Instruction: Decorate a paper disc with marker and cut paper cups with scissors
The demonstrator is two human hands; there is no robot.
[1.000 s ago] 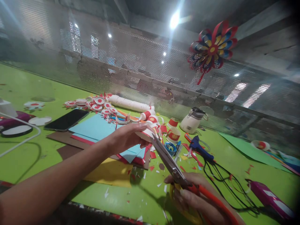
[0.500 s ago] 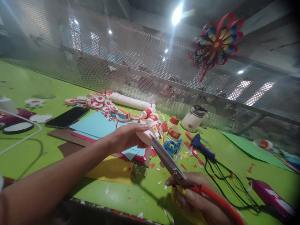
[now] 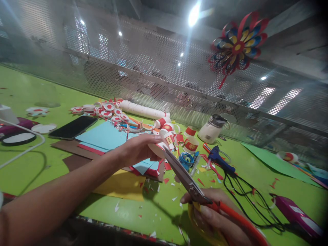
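Between the thumb and fingers of my left hand (image 3: 139,148) is a small white paper piece (image 3: 156,150), pinched above the stacked sheets. My right hand (image 3: 217,212) grips a pair of scissors (image 3: 183,174) by red and yellow handles. The blades point up and left, looking nearly closed, with their tips at the right edge of the paper piece. Whether the tips have cut into it I cannot tell. Behind my left hand lie blue paper sheets (image 3: 102,135), and a yellow sheet (image 3: 123,186) lies below it.
A blue glue gun (image 3: 220,160) with looped black cable lies right, near a purple device (image 3: 297,212). Cut red and white paper cups (image 3: 191,145), a white bottle (image 3: 211,130), a blue tape roll (image 3: 186,160) and a phone (image 3: 73,127) are around. Paper scraps litter the green table (image 3: 123,212).
Almost nothing differs. The view has shifted very slightly; both hands, the paper piece and the scissors keep nearly the same positions.
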